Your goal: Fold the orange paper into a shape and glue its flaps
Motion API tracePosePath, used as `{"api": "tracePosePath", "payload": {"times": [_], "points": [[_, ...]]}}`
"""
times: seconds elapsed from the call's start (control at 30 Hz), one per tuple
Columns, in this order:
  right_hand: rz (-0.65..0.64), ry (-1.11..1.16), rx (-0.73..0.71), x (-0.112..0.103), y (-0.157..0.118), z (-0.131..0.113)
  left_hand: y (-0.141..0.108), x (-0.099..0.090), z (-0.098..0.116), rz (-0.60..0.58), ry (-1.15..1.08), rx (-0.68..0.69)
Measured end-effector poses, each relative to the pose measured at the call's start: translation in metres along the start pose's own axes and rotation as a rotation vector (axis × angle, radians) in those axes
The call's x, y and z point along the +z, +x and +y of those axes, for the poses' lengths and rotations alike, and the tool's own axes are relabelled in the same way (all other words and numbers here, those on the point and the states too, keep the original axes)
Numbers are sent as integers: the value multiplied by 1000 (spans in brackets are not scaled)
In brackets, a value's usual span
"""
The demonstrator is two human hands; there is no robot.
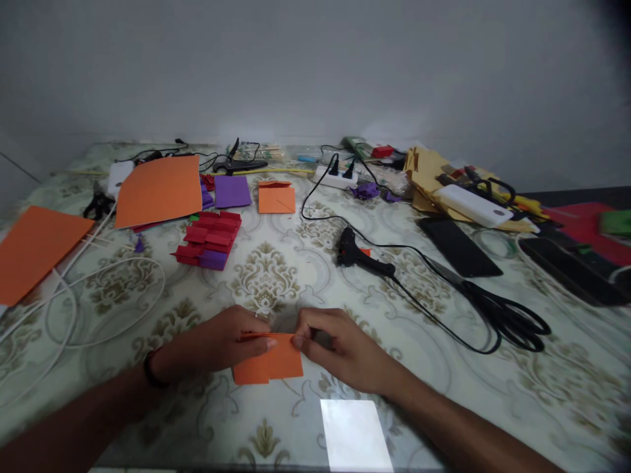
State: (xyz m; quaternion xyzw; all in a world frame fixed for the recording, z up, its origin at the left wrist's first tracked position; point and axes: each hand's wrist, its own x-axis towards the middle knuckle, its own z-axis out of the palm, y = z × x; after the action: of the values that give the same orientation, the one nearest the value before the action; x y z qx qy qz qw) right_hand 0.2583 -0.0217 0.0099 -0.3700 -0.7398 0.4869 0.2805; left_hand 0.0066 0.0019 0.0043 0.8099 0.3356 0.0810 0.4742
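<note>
Between my two hands is a piece of folded orange paper (286,358), held near the front of the table with its fold along the top. My left hand (229,338) grips its upper left part, thumb lying across the front. At the upper right corner, my right hand (340,345) pinches the paper between thumb and fingers. The fingers behind the paper are hidden. A white rectangle of paper (355,433) lies just below my right hand. Farther back sits another folded orange paper (277,199), beside a purple square (233,191).
A black glue gun (365,255) with its cord and black scissors (507,312) lie to the right, near a phone (458,246). Folded red pieces (210,240) and orange sheets (160,190) are at left, with a white cable (73,295). A power strip (335,176) stands behind.
</note>
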Motion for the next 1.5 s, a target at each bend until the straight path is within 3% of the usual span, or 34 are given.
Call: {"api": "tracePosePath", "payload": {"times": [0.2, 0.5, 0.87, 1.2, 1.5], "points": [[7, -14, 45, -1, 1, -1, 0, -1, 1, 9, -15, 26], [77, 5, 89, -3, 2, -4, 3, -3, -2, 156, -86, -44], [92, -27, 65, -1, 1, -1, 1, -3, -6, 53, -70, -13], [163, -80, 48, -8, 1, -7, 0, -7, -6, 281, -109, -115], [133, -67, 35, -1, 0, -1, -1, 0, -2, 92, -45, -4]]}}
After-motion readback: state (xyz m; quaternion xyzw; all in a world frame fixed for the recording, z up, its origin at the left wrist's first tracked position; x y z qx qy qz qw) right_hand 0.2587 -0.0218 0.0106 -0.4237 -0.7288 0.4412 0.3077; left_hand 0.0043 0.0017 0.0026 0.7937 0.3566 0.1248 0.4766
